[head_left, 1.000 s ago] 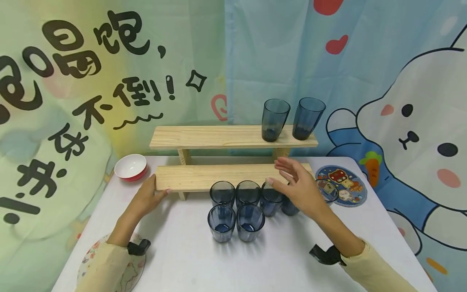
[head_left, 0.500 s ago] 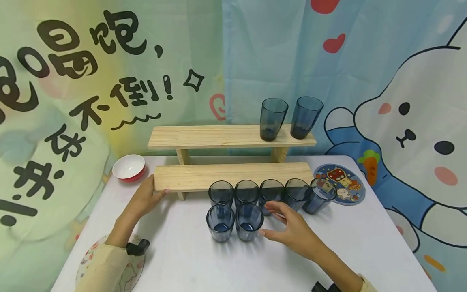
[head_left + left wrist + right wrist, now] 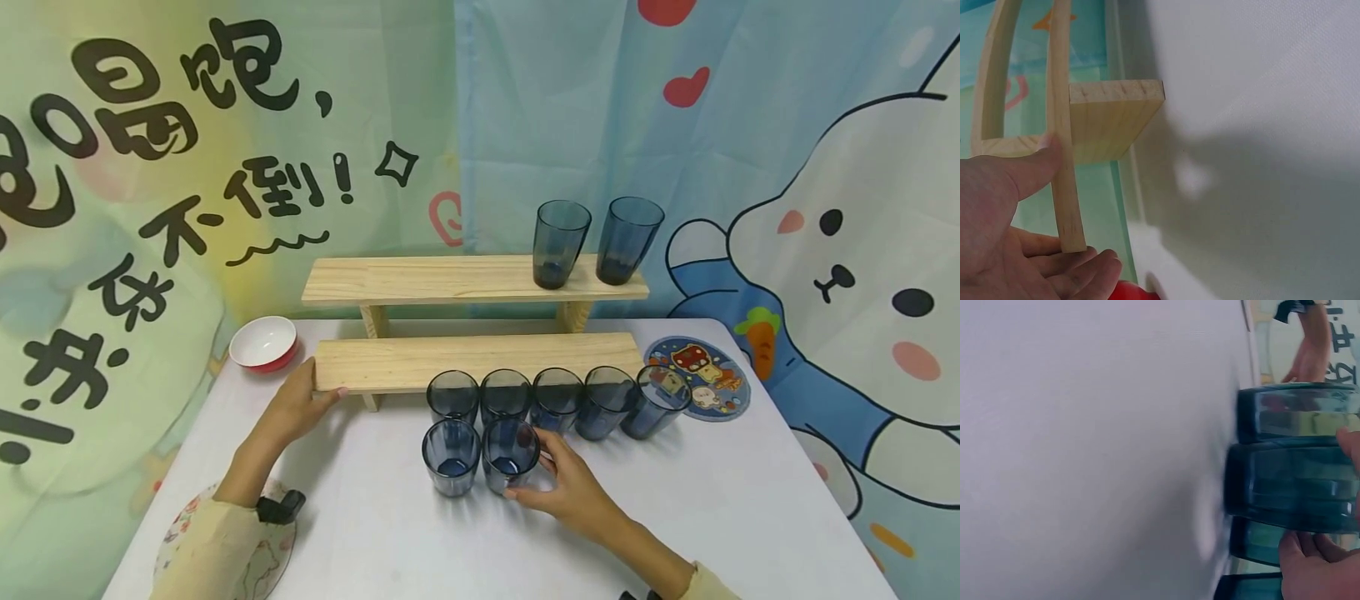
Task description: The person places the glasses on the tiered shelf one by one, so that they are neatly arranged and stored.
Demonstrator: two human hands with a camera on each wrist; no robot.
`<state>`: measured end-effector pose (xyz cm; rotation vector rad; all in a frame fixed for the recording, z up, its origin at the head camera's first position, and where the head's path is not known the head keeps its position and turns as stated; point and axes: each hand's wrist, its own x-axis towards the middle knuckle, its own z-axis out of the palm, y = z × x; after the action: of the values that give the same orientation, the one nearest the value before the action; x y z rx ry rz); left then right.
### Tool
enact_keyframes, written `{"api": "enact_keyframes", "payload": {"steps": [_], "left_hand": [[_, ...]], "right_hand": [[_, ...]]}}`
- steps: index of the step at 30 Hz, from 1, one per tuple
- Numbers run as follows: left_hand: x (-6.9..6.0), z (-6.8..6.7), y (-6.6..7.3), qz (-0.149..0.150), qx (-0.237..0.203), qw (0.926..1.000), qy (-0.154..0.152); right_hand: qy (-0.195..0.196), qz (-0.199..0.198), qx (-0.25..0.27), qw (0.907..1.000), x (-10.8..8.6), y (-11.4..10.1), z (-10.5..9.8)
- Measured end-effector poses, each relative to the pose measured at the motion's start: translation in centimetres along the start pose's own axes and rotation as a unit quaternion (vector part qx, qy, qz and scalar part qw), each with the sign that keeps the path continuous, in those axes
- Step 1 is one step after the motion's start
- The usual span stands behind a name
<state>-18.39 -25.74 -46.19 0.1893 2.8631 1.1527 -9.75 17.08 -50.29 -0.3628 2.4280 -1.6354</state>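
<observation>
My left hand (image 3: 294, 406) holds the left end of the lower board (image 3: 390, 362) of a two-tier wooden shelf. In the left wrist view the thumb presses the board's edge (image 3: 1065, 194), fingers around its end. Around the right side of the nearer right-hand blue drinking glass (image 3: 512, 457) my right hand (image 3: 573, 496) is curled, thumb in front and fingers behind. That glass (image 3: 1291, 484) stands upright on the table between thumb and fingers in the right wrist view. Left of it is another glass (image 3: 452, 457); behind them, a row of several glasses (image 3: 557, 400) lines the shelf's front.
Two blue glasses (image 3: 561, 243) stand at the right of the upper board (image 3: 420, 281). A red-and-white bowl (image 3: 264, 343) sits left of the shelf, a round patterned mat (image 3: 723, 383) right of it. Under the left sleeve lies a floral round mat (image 3: 273, 554). A printed curtain hangs behind.
My right hand has come down and left from above the glass row to the nearer right-hand glass, fingers now around it. The left hand stays on the shelf.
</observation>
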Motion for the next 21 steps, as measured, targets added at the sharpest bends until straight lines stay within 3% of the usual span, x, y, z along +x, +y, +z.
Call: {"api": "enact_keyframes", "payload": {"steps": [6, 21], "left_hand": [[0.09, 0.10, -0.03, 0.002, -0.001, 1.0000, -0.001], [-0.01, 0.09, -0.19, -0.006, -0.001, 1.0000, -0.001]], "right_hand": [[0.019, -0.028, -0.027, 0.9991, 0.29, 0.58, 0.57], [0.022, -0.039, -0.002, 0.9990, 0.41, 0.48, 1.05]]}}
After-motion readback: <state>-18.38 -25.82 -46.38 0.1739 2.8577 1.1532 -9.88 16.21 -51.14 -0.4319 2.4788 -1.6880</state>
